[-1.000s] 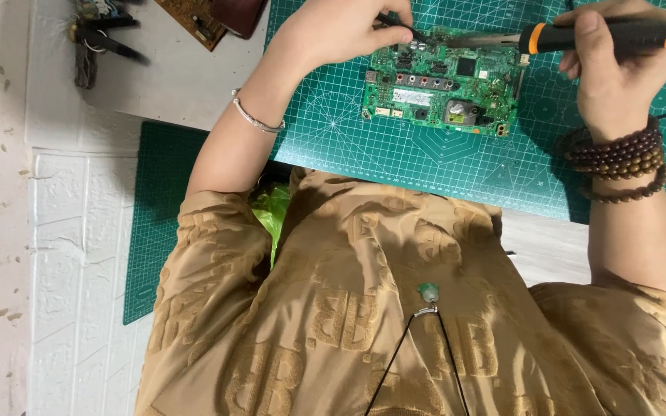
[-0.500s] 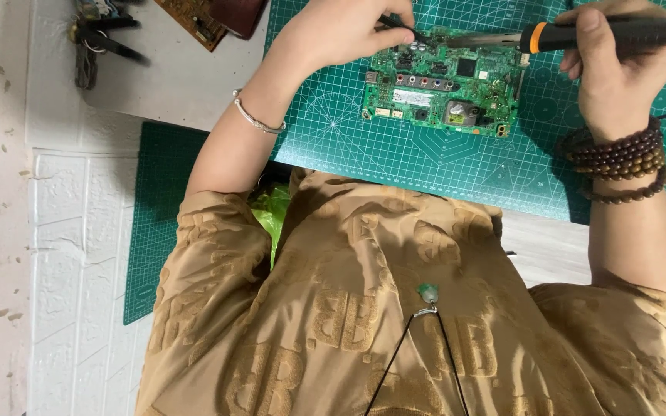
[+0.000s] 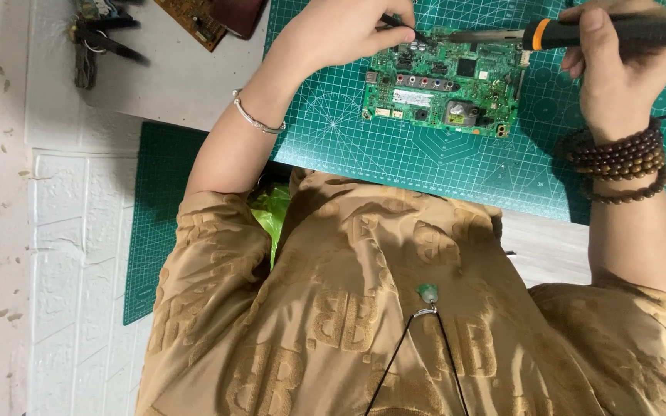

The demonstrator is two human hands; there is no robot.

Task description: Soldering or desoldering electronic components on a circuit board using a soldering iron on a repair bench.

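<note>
Up top, left hand (image 3: 344,31) pinched around thin dark tweezers (image 3: 398,23), right hand (image 3: 618,69) gripping orange-and-black soldering iron (image 3: 603,32). Between and just below both, green circuit board (image 3: 441,91), chip-studded, flat on teal cutting mat (image 3: 425,154).

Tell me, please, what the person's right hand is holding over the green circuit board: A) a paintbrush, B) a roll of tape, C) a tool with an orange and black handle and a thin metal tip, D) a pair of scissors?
C: the right hand grips a tool with an orange and black handle whose thin metal tip reaches toward the top edge of the circuit board.
</note>
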